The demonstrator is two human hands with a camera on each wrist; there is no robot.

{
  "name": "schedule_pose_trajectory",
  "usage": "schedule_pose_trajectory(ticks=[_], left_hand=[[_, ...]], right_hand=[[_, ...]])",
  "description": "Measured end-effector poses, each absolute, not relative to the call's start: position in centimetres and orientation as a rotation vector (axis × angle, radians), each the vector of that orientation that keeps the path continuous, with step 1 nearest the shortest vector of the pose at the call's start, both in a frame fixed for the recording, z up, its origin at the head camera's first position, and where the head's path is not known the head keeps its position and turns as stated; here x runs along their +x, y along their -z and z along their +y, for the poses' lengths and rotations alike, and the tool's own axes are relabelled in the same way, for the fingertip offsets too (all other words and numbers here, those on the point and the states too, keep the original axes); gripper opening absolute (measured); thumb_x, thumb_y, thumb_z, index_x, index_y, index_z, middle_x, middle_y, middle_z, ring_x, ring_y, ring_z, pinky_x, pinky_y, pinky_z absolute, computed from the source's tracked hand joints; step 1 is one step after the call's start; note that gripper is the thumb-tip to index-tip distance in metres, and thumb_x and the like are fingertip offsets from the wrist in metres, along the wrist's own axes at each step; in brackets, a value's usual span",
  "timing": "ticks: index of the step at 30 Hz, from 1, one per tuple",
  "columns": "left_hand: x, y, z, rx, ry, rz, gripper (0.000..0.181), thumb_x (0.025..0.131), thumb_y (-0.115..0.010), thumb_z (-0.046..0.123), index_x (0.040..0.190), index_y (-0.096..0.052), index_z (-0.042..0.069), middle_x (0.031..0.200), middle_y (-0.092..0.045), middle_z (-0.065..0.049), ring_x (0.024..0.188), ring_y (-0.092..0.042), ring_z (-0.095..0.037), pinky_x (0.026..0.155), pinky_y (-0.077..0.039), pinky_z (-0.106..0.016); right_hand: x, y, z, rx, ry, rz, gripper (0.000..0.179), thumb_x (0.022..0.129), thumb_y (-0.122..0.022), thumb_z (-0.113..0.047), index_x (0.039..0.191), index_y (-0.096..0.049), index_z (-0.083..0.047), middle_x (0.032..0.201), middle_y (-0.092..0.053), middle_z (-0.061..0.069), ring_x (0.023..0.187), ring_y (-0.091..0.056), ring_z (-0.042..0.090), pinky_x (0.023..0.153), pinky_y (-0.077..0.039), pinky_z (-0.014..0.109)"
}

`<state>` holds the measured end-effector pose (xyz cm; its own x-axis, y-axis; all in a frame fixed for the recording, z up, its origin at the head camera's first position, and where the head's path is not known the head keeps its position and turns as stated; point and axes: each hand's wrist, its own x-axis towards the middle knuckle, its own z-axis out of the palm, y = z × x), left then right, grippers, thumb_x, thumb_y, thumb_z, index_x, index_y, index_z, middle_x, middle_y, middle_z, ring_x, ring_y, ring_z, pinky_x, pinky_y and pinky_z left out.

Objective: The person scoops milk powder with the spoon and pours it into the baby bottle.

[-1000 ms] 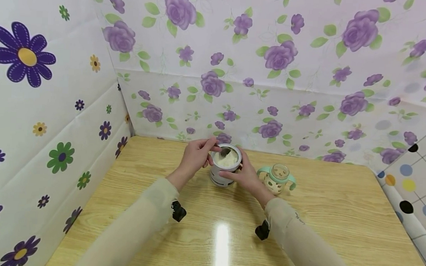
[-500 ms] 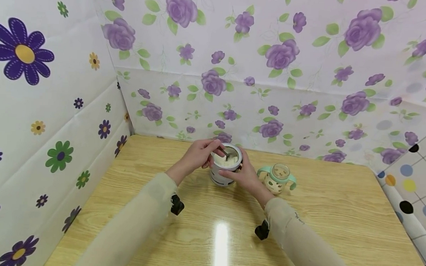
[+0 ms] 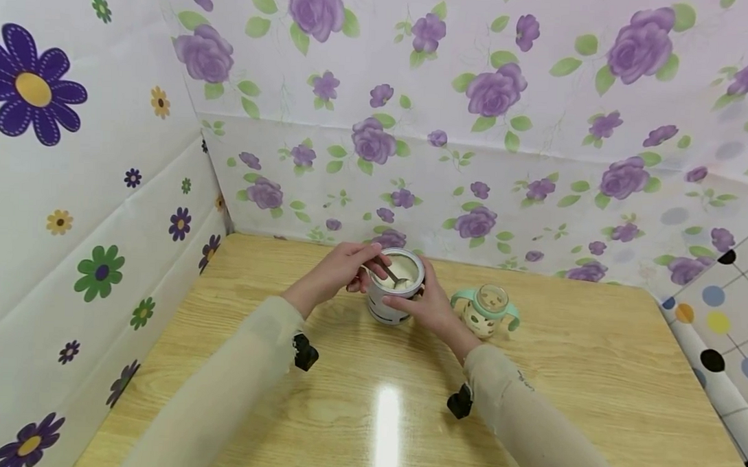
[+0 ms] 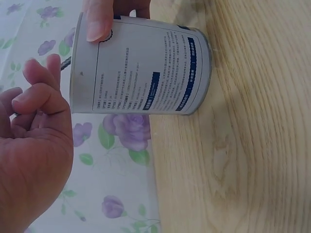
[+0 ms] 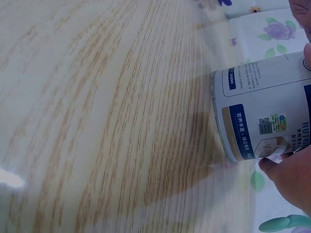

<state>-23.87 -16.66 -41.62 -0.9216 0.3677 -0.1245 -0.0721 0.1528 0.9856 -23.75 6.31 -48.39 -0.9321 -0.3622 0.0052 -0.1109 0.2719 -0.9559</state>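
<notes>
A white can (image 3: 385, 311) of pale cream powder (image 3: 406, 267) stands uncovered near the back of the table. My right hand (image 3: 432, 305) grips its right side, thumb across the front near the rim. Between the fingers and thumb of my left hand (image 3: 338, 270) is a dark metal spoon (image 3: 391, 274), its bowl inside the can at the powder. In the left wrist view, only a bit of spoon handle (image 4: 66, 63) shows beyond the fingers, beside the printed can (image 4: 141, 73). The right wrist view catches the can's label (image 5: 262, 111) and part of my right hand (image 5: 294, 182).
Just right of the can, partly behind my right wrist, stands a clear baby bottle (image 3: 487, 312) with mint-green handles and no lid. Flower-printed sheets (image 3: 371, 144) rise along the back and left edges of the wooden table (image 3: 561, 364).
The spoon's bowl has shifted toward the near side of the can, and its handle now slants more plainly across the opening. My right hand keeps its grip on the can.
</notes>
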Motion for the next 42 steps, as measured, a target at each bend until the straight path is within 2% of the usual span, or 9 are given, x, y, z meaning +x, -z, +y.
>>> schedule_pose_trajectory(ticks=[5,12,19,25,35,42], left_hand=[[-23.6,41.6,-17.1,0.262,-1.863,2.053,0.049,0.118,-0.043,0.036,0.128,-0.07,-0.004,0.096,-0.077,-0.007,0.055,-0.056,-0.012,0.049,-0.036,-0.023],[-23.5,42.2,-17.8,0.127,-1.991,1.908,0.05,0.119,-0.04,0.034,0.132,-0.066,-0.007,0.093,-0.076,-0.003,0.053,-0.054,-0.01,0.047,-0.037,-0.02],[-23.4,42.6,-18.0,-0.156,-2.244,1.66,0.048,0.118,-0.042,0.035,0.129,-0.068,-0.004,0.087,-0.078,-0.001,0.053,-0.055,-0.006,0.045,-0.036,-0.016],[-23.3,42.9,-17.8,-0.27,-2.316,1.603,0.048,0.118,-0.041,0.036,0.124,-0.069,-0.002,0.086,-0.078,-0.001,0.054,-0.054,-0.007,0.045,-0.037,-0.015],[-23.7,42.9,-17.0,-0.381,-2.379,1.519,0.055,0.117,-0.045,0.041,0.141,-0.06,-0.006,0.085,-0.075,-0.001,0.054,-0.054,-0.007,0.045,-0.037,-0.015],[-23.8,42.7,-16.6,-0.367,-2.395,1.497,0.054,0.116,-0.048,0.041,0.138,-0.06,-0.006,0.083,-0.073,0.0,0.056,-0.054,-0.007,0.047,-0.038,-0.014]], right_hand=[[-22.6,45.7,6.1,-0.417,1.713,2.273,0.11,0.093,-0.086,-0.017,0.171,-0.008,-0.01,0.167,-0.031,0.023,0.152,-0.037,0.043,0.117,-0.041,0.061],[-22.6,45.8,6.0,-0.41,1.722,2.266,0.108,0.094,-0.086,-0.016,0.171,-0.011,-0.009,0.166,-0.032,0.023,0.151,-0.037,0.043,0.117,-0.04,0.063],[-22.5,45.8,6.1,-0.404,1.723,2.268,0.108,0.093,-0.086,-0.016,0.171,-0.011,-0.008,0.167,-0.032,0.022,0.153,-0.035,0.043,0.119,-0.037,0.064],[-22.4,45.6,6.0,-0.404,1.727,2.268,0.106,0.093,-0.086,-0.015,0.171,-0.013,-0.01,0.167,-0.032,0.022,0.153,-0.035,0.043,0.12,-0.036,0.064],[-22.6,45.6,6.0,-0.435,1.739,2.264,0.104,0.093,-0.086,-0.014,0.17,-0.015,-0.008,0.167,-0.033,0.021,0.154,-0.034,0.042,0.122,-0.033,0.065],[-23.5,47.1,6.2,-0.426,1.743,2.256,0.106,0.092,-0.087,-0.014,0.17,-0.015,-0.011,0.166,-0.033,0.02,0.153,-0.035,0.043,0.12,-0.035,0.065]])
